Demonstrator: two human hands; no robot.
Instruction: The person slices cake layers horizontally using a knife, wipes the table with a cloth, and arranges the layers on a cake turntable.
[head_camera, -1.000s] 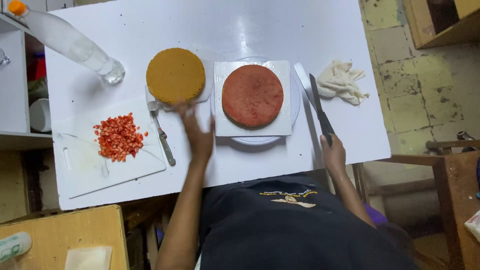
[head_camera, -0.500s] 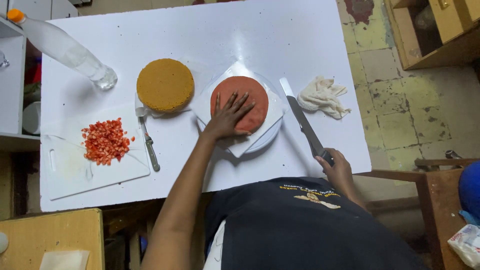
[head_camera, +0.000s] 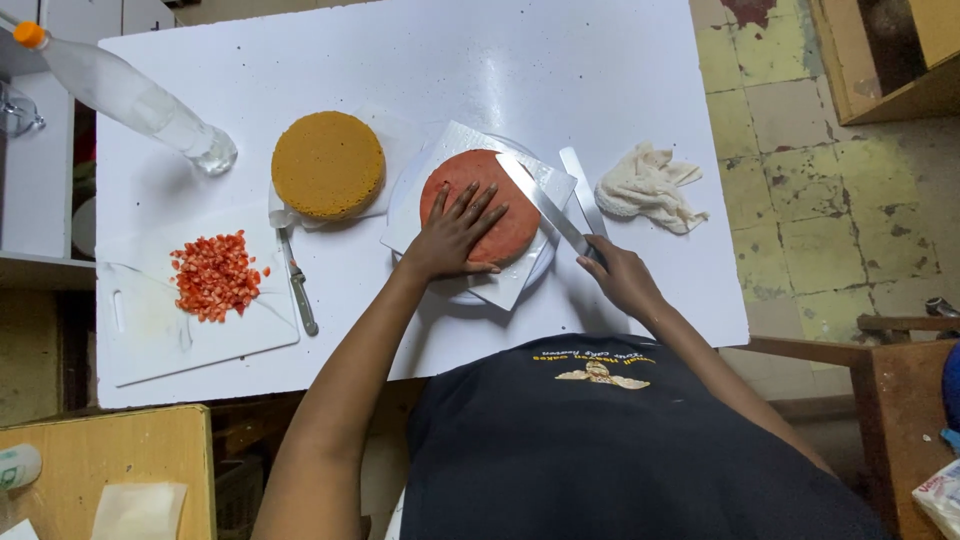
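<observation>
White desk (head_camera: 560, 60), seen from above, carrying: round red cake layer (head_camera: 515, 215) on a square white board (head_camera: 455, 140) atop a round turntable plate (head_camera: 410, 190), set a little right of the desk's centre; left hand (head_camera: 455, 235) pressed flat on top of this cake, fingers (head_camera: 478, 203) spread wide; right hand (head_camera: 622, 275) at the plate's right edge, fingers wrapped around the handle of a long bread knife (head_camera: 545, 205), whose blade lies across the cake's upper right edge; second long blade (head_camera: 582, 190) lying just beside it; round golden-brown cake layer (head_camera: 328, 165) on paper, left of the red one; small knife (head_camera: 297, 285) below it; white cutting board (head_camera: 140, 320) with chopped red pieces (head_camera: 213, 277), far left; clear plastic bottle (head_camera: 130, 95) with orange cap, upper left; crumpled white cloth (head_camera: 650, 187), right
</observation>
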